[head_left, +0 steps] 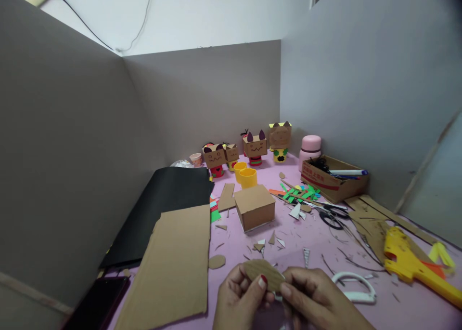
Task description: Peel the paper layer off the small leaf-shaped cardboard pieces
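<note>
Low in the middle of the head view, a small rounded cardboard piece [265, 273] is held between both hands. My left hand [240, 296] grips it from the left, its thumb, with a red nail, pressed on the top face. My right hand [312, 296] pinches its right edge between thumb and fingers. A bit of white shows beneath the piece, too hidden to name. Left of the hands lies a cut cardboard disc [217, 261]. Beyond them sits a closed cardboard box [254, 206], with small scraps [259, 246] around it. A white loop-shaped handle [355, 287] lies by my right wrist.
A yellow glue gun [407, 260] and black-handled scissors [332, 217] lie at right. A large cardboard sheet [176, 267], black sheets [162, 200] and a phone [99, 301] are at left. Behind stand yellow rings [248, 178], box-headed figures [254, 146], a pink bottle [309, 151] and an open carton [334, 180].
</note>
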